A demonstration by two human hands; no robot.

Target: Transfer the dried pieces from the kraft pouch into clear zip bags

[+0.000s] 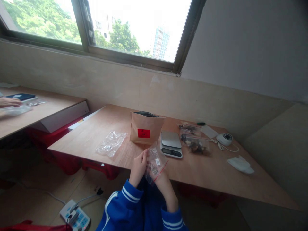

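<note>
A clear zip bag [154, 162] with a red seal strip and a small white label is held at the table's front edge. My left hand [139, 166] is closed on its left side, fingers pinching the plastic. My right hand [166, 186] grips the bag from below; its fingers are partly hidden behind the plastic. Small contents seem to lie inside, too unclear to name. Just beyond stands an upright brown paper pouch [146, 127] with a red label, its top open. Right of the pouch is a digital kitchen scale [171, 141] with a bare metal plate.
Clear plastic bags [112, 143] lie at the left. Filled zip bags [196, 142], a white dome camera [224, 139] with its cable and a crumpled white piece [240, 164] are on the right. Another person's hand [10, 102] shows at the left table. A power strip [75, 215] sits below.
</note>
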